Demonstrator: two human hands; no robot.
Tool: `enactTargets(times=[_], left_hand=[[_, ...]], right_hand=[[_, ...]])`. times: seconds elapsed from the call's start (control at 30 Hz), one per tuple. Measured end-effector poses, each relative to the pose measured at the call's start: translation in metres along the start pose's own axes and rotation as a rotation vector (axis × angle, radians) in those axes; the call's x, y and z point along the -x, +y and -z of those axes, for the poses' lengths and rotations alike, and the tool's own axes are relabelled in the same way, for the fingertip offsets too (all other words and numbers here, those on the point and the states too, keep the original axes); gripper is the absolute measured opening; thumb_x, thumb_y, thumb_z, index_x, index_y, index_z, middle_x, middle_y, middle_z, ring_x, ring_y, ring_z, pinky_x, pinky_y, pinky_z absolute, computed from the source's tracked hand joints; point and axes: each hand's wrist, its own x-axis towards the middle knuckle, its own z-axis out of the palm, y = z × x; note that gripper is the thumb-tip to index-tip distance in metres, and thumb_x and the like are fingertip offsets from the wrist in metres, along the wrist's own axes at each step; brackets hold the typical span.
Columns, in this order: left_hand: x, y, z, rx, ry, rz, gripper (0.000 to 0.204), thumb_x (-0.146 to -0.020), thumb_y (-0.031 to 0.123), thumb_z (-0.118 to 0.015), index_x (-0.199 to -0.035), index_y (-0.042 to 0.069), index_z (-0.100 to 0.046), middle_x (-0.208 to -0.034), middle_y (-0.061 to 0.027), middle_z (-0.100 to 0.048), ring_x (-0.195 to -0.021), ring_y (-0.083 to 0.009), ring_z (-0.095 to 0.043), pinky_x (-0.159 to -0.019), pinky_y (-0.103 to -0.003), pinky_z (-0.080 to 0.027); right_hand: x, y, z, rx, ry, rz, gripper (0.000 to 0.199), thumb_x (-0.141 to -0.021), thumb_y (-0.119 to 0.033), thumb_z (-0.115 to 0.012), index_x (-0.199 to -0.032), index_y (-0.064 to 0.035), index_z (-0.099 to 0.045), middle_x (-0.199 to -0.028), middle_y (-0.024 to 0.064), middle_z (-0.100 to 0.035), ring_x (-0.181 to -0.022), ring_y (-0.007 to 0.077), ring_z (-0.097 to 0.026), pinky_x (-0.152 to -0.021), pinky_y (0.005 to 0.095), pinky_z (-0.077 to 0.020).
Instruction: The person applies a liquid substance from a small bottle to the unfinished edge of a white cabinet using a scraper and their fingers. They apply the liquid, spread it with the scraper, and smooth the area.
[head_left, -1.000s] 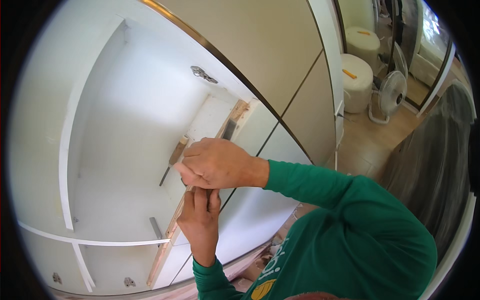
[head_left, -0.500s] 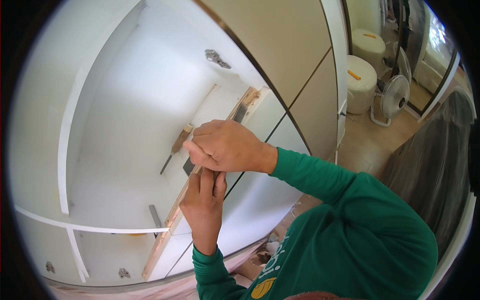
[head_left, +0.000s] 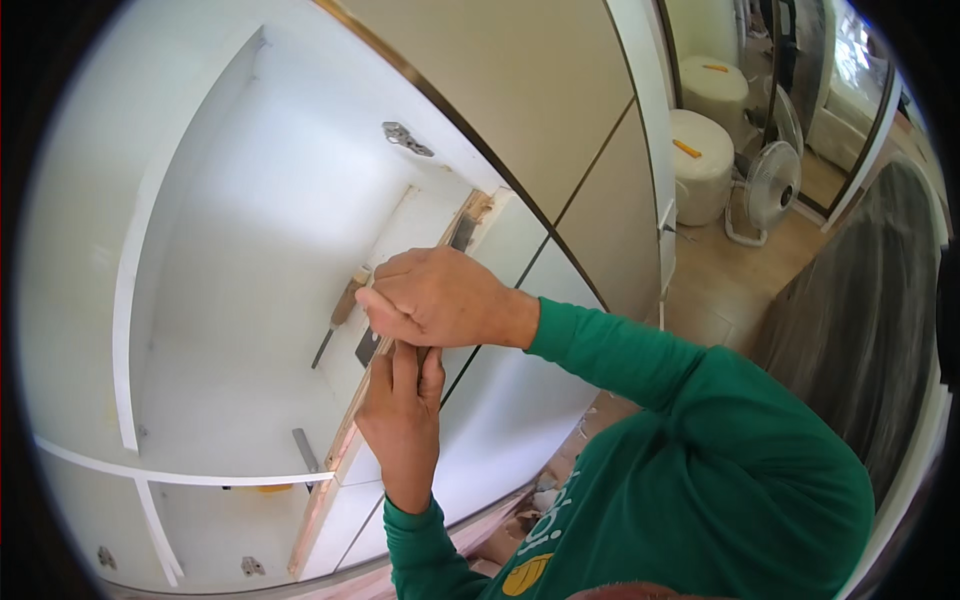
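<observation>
My right hand (head_left: pixel 432 298) is closed in a fist over the raw wooden edge (head_left: pixel 345 440) of a white cabinet. Directly below it, my left hand (head_left: pixel 400 412) has its fingers bent and pressed together at the same edge. The two hands touch or nearly touch, and whatever they grip is hidden between them. Beside the right fist, a dark flat plate (head_left: pixel 368 347) shows at the wood; a second dark plate (head_left: pixel 463 233) sits farther up the strip. A wooden-handled tool with a thin metal shaft (head_left: pixel 345 305) lies inside the cabinet, left of my right hand.
A grey rod-like piece (head_left: pixel 305 450) leans near the cabinet divider (head_left: pixel 200 473). A metal hinge (head_left: pixel 408 139) is fixed to the inner wall. White front panels (head_left: pixel 510 400) lie right of the wood. Farther off stand a white round stool (head_left: pixel 701 180) and a fan (head_left: pixel 774 185).
The view has shifted slightly, moving the cabinet and room a little left in the picture. Both hands keep nearly the same pose at the wooden edge.
</observation>
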Motion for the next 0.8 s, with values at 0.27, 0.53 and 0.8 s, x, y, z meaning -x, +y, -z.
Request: enactTargets(times=[0.27,0.53,0.8], left_hand=[[-0.003,0.0,0.003,-0.038,0.014,-0.052,0.03,-0.099,0.021,-0.084,-0.126,0.009,-0.076,-0.088,-0.0095,-0.062,-0.07,-0.0286,-0.065,-0.06,-0.041,-0.052],[0.004,-0.002,0.013,-0.099,0.003,-0.048,0.032,-0.097,0.024,-0.087,-0.125,0.01,-0.077,-0.086,-0.0067,-0.059,-0.066,-0.0256,-0.062,-0.056,-0.039,-0.051],[0.013,-0.008,0.017,-0.026,-0.026,0.0,0.033,-0.099,0.014,-0.084,-0.129,0.008,-0.074,-0.088,-0.0104,-0.064,-0.071,-0.028,-0.067,-0.061,-0.041,-0.053]], right_hand=[[-0.003,0.006,0.007,0.015,0.045,0.07,0.036,-0.107,-0.022,-0.064,-0.074,-0.0079,-0.064,-0.073,0.0101,-0.061,-0.072,0.0345,-0.064,-0.069,0.0446,-0.0555],[-0.002,-0.004,0.003,-0.048,0.016,0.013,0.037,-0.107,-0.026,-0.063,-0.074,-0.0081,-0.067,-0.074,0.0086,-0.065,-0.075,0.0331,-0.068,-0.071,0.045,-0.057],[0.0,-0.011,-0.004,-0.026,-0.015,0.013,0.038,-0.109,-0.029,-0.059,-0.077,-0.0107,-0.068,-0.076,0.008,-0.066,-0.076,0.0325,-0.068,-0.072,0.0459,-0.0576]])
